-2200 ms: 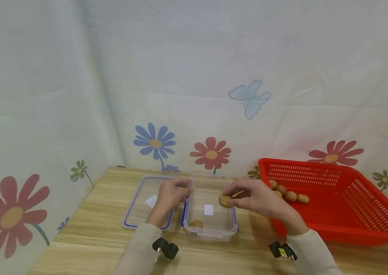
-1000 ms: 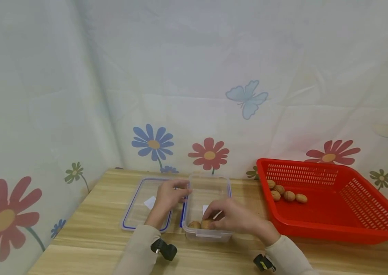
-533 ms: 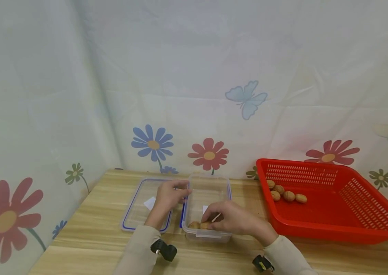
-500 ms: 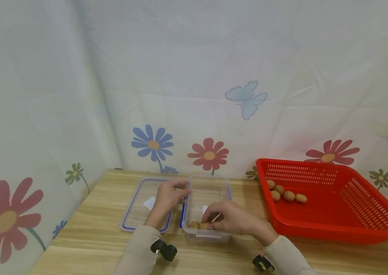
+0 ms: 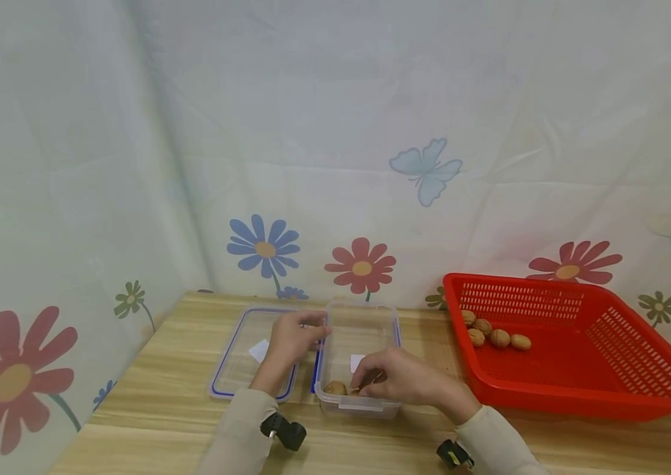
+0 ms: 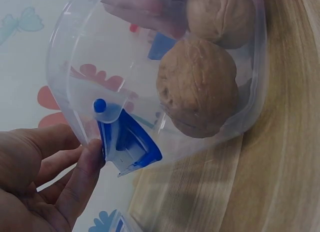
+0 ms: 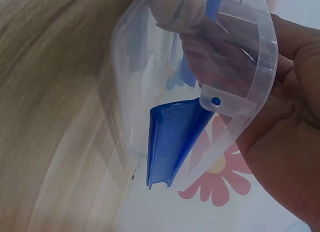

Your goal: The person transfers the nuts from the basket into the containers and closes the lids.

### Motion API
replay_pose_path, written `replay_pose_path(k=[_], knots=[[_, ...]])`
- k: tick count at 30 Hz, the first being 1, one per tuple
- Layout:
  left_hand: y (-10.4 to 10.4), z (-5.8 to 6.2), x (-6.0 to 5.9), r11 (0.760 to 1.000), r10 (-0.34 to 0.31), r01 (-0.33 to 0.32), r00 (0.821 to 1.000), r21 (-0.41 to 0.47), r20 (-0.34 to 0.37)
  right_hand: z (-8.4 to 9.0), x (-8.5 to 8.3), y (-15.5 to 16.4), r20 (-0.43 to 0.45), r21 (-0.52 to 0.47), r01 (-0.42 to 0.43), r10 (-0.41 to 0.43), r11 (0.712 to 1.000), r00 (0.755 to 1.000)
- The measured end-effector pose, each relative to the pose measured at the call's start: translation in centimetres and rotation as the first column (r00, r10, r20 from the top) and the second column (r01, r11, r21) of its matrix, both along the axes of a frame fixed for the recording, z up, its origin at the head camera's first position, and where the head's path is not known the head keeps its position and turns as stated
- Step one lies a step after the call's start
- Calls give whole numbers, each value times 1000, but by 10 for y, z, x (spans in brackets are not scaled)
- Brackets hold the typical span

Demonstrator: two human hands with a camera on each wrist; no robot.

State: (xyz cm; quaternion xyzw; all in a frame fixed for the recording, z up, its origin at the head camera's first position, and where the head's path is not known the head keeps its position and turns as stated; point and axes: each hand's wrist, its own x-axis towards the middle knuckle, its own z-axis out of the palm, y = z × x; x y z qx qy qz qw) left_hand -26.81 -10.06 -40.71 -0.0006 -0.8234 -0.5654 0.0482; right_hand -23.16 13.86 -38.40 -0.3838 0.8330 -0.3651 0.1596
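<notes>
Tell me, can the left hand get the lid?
Probably yes: the lid lies flat right by the left hand, and nothing seems to block it. But that hand holds the box, so it would likely need to let go first.

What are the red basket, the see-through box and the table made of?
Red basket: probably plastic, slightly shiny, with neat slots through its walls. See-through box: likely plastic, smooth, with thin clear walls. Table: wood or wood print, fairly matte, with streaky grain.
</notes>
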Motion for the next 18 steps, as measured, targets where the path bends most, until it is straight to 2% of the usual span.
replay_pose_path(k=[5, 12, 18], knots=[[-2, 0, 1, 1000, -1, 1, 1000, 9, 0, 1, 0, -3, 0, 30, 12, -12, 999, 1000], [-3, -1, 0, 1000, -12, 13, 1000, 27, -25, 3, 1, 1, -37, -33, -2, 1, 999, 999], [-2, -2, -3, 1000, -12, 13, 1000, 23, -27, 12, 1, 10, -61, -49, 64, -67, 997, 996]])
